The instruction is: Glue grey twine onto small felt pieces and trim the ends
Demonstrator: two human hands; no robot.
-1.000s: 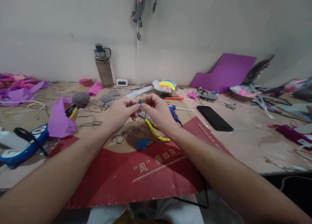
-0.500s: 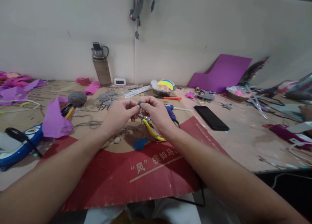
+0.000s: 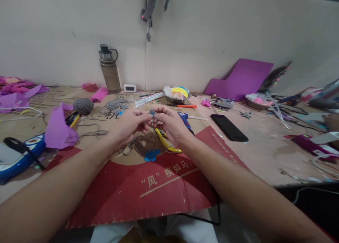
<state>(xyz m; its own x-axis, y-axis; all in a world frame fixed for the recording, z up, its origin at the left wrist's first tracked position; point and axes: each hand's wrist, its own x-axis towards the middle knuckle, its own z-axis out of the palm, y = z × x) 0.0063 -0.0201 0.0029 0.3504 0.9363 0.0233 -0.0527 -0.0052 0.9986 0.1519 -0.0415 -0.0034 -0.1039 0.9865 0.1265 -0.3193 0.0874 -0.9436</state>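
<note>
My left hand [image 3: 132, 123] and my right hand [image 3: 171, 125] meet above the cardboard, thumbs and fingertips pinched. Between them is a small grey piece [image 3: 152, 112], perhaps felt; fingers cover much of it, so its full shape is unclear. Below the hands lies a tool with yellow handles [image 3: 165, 142], partly hidden by my right hand. Tangled grey yarn [image 3: 131, 146] and a blue cut-out [image 3: 152, 155] lie nearer me. A blue glue gun [image 3: 184, 120] rests just beyond my right hand. Grey felt pieces [image 3: 118, 104] lie beyond my left hand.
A grey yarn ball [image 3: 83, 106], purple felt [image 3: 59, 128] and a blue tape dispenser [image 3: 31, 155] are at left. A bottle [image 3: 109, 72] stands by the wall. At right are a black phone [image 3: 229, 127], a magenta glue gun [image 3: 304, 144] and part of another person's hand [image 3: 332, 123].
Both hands stay together in nearly the same place. The fingers have shifted slightly, and more of the grey piece shows between them. A bit of blue now shows beside my left hand.
</note>
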